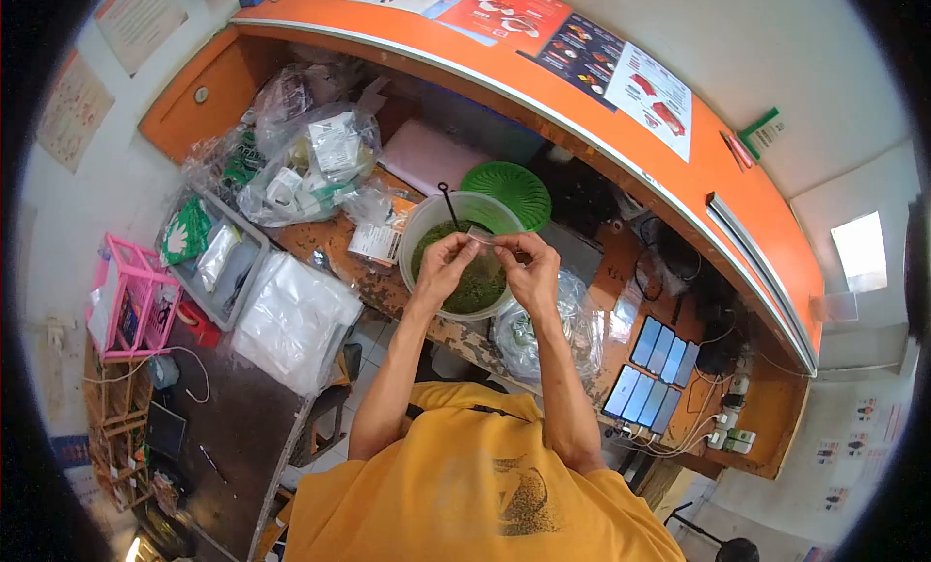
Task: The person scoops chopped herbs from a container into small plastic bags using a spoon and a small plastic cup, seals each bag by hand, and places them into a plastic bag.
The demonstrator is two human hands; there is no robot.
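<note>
My left hand (443, 268) and my right hand (531, 271) meet over a translucent plastic tub (411, 234). Between their fingertips they pinch a small clear plastic bag (480, 235); its contents, if any, are too small to make out. Chopped green stuff (477, 289), perhaps herbs or sauce, lies in the tub below. A dark-handled utensil (449, 203) leans against the tub's far wall, its lower end hidden. Behind the tub sits a green plastic basket (509, 189). Right of it, by my right forearm, is a clear bag (567, 334) with pale green contents.
Filled plastic bags (310, 164) crowd the worn wooden counter's left part. A stack of clear bags (294, 320) lies beside a grey bin (254, 261) and a pink rack (131, 300). Several lit phones (652, 373) with cables lie at right. An orange shelf (407, 27) overhangs the back.
</note>
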